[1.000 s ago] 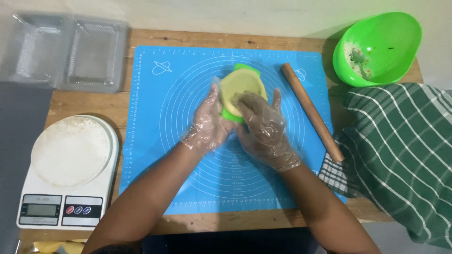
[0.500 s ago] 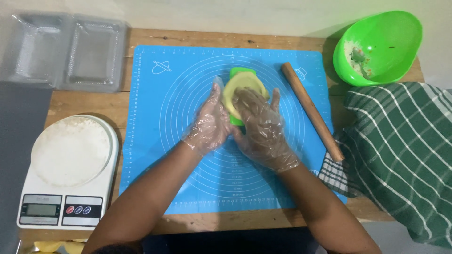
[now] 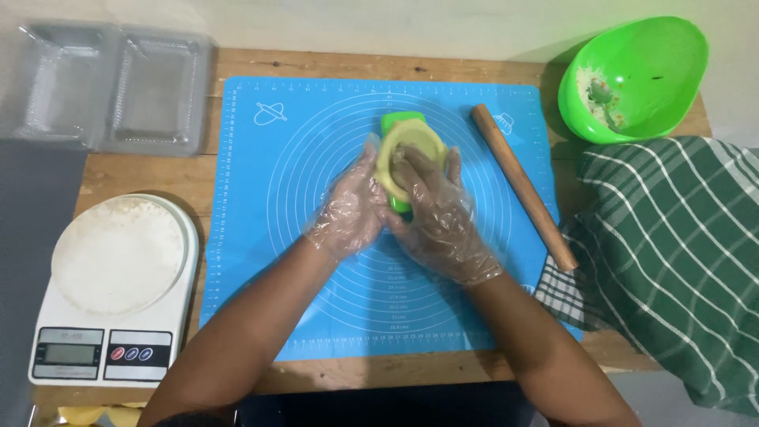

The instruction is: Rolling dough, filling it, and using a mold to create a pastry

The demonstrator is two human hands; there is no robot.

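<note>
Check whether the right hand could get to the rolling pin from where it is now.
Probably yes: the right hand rests on the dough in the green mould, and the rolling pin lies just beside it on the blue mat, nothing between.

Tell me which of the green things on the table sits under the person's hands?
The small green mould on the blue mat, with pale dough laid in it. The green bowl stands apart at the far right corner, and the green striped cloth lies untouched.

A wooden counter [image 3: 332,67] with visible grain and knots spans the frame. A pale, plain wall [image 3: 379,28] runs along the upper edge. A dark grey surface [image 3: 32,261] borders the counter at the left of the frame. Lighting is even and soft; a shadow falls at upper right.
</note>
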